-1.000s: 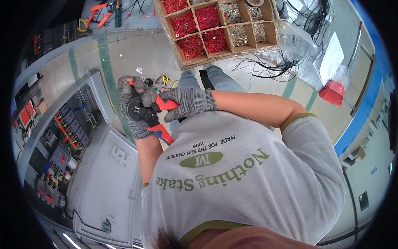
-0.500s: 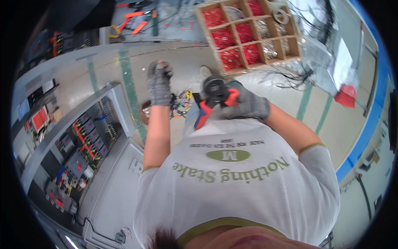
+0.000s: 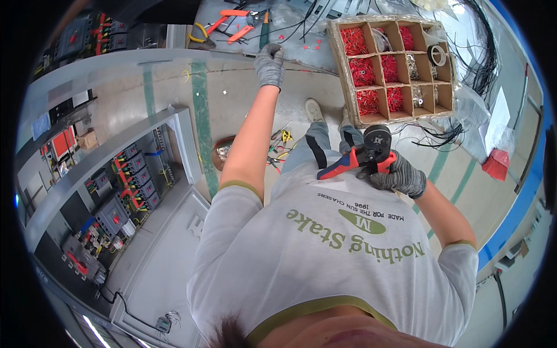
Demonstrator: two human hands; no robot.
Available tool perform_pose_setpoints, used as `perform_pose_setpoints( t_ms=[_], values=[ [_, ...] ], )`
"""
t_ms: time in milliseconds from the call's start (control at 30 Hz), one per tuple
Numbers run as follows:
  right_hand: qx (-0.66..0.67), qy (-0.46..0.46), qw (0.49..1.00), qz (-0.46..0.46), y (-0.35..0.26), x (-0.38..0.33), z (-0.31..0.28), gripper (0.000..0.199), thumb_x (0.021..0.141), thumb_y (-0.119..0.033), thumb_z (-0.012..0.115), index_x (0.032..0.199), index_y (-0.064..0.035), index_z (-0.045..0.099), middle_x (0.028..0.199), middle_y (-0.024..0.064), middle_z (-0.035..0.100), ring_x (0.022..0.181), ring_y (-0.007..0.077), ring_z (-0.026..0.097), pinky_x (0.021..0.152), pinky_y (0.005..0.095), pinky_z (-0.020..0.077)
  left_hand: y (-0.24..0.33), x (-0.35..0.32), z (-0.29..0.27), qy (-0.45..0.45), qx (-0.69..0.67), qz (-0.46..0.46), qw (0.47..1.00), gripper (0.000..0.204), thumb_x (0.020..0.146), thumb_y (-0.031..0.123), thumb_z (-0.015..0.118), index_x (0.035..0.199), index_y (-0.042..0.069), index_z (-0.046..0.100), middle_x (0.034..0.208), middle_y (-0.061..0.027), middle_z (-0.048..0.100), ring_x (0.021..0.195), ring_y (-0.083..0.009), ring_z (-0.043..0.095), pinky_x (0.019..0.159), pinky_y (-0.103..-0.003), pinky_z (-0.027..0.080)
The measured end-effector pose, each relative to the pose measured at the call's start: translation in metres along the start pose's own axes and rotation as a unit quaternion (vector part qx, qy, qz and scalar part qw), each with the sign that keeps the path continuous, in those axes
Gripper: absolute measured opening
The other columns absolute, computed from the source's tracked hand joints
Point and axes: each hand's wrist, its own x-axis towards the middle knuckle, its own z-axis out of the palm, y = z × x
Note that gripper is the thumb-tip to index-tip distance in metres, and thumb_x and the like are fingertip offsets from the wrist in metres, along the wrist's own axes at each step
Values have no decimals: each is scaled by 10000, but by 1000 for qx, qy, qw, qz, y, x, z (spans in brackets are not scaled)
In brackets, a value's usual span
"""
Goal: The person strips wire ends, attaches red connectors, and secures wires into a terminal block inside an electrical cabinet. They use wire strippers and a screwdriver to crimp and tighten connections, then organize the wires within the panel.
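My left hand, in a grey knit glove, reaches forward to the near edge of the worktable. Its fingers are curled together, and whatever they may hold is hidden. Just beyond it lies a screwdriver with a dark green handle. Close to my shirt, my right hand, also gloved, grips crimping pliers with a black head and red-and-blue handles. One handle lies in that hand, while the other sticks out to the left, with the handles spread apart.
A divided cardboard box of red and metal terminals sits at the table's near edge. Orange-handled pliers and yellow-handled cutters lie left of it. Black cables coil at right. An electrical cabinet stands left; tools lie below.
My left hand has moved forward to the table edge, its arm stretching out. My right hand has shifted a little right with the crimping pliers. The whole view has turned somewhat left.
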Motion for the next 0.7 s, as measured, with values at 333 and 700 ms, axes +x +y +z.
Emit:
perform_pose_setpoints(
  t_ms=[333,700],
  values=[
    [4,27,999,-22,-4,7,16,494,792,20,648,1267,-32,523,1187,62,594,1045,128,535,937,287,429,0,-16,14,59,10,22,998,272,781,34,695,1033,10,596,902,-56,627,753,-122,570,714,-255,489],
    [74,21,996,-53,14,-1,8,510,825,-71,679,1291,-33,475,1123,100,625,987,146,589,877,287,487,19,-21,14,38,114,53,991,345,778,-27,617,1113,23,550,959,-98,601,798,-173,591,736,-303,503]
  ],
)
